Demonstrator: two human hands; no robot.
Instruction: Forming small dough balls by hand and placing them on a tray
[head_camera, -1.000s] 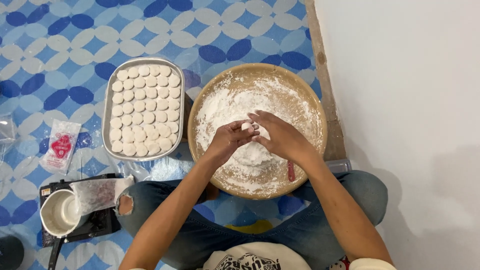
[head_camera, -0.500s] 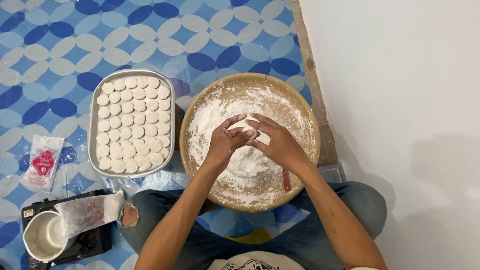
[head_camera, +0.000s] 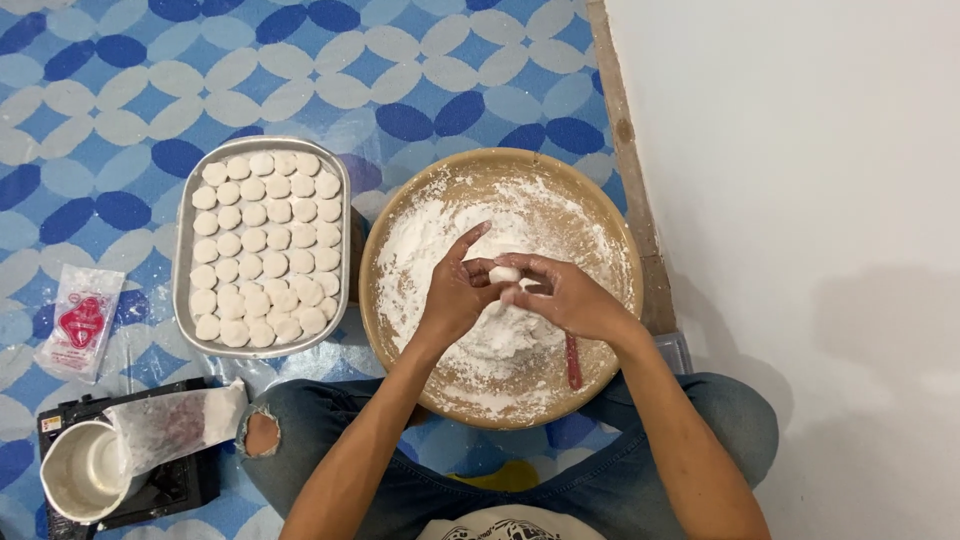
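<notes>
Hands meet over the middle of the round floured tray (head_camera: 600, 215): left hand (head_camera: 455, 295) and right hand (head_camera: 565, 295) both pinch a small white dough piece (head_camera: 503, 274) between fingertips, just above the flour heap (shaping step, by the look of it). Metal pan (head_camera: 182, 250) on the left sits nearly full of flat white dough discs (head_camera: 262, 240), a pot (head_camera: 80, 475) and plastic packet (head_camera: 82, 320) further left, so the next move likely calls for flattening the piece evenly, keeping a light grip.
</notes>
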